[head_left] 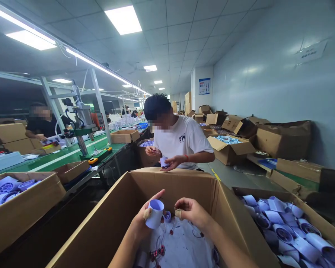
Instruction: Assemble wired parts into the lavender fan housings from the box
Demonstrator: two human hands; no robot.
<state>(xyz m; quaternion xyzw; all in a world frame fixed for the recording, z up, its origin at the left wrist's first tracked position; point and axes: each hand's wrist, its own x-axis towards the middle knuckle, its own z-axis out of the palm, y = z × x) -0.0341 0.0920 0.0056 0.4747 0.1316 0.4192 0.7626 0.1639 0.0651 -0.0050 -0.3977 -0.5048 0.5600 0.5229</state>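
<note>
My left hand (142,219) is wrapped round a pale lavender plastic cup (155,214), held upright with its open end up. Close behind that cup, a smaller round lavender part (167,216) shows near my left fingertips; I cannot tell whether they touch it. My right hand (194,213) is apart from the cup, its fingers curled together in a pinch, with a tan wrap on the thumb. What it pinches, if anything, is hidden. Below both hands, several small red parts with thin wires (158,253) lie on a white sheet (178,245).
A large cardboard box (100,227) surrounds my forearms. Boxes of lavender cylinders stand at right (296,227) and left (11,190). Across from me a co-worker (181,137) holds a similar cup and a small red part. A green bench with a press (82,119) runs along the left.
</note>
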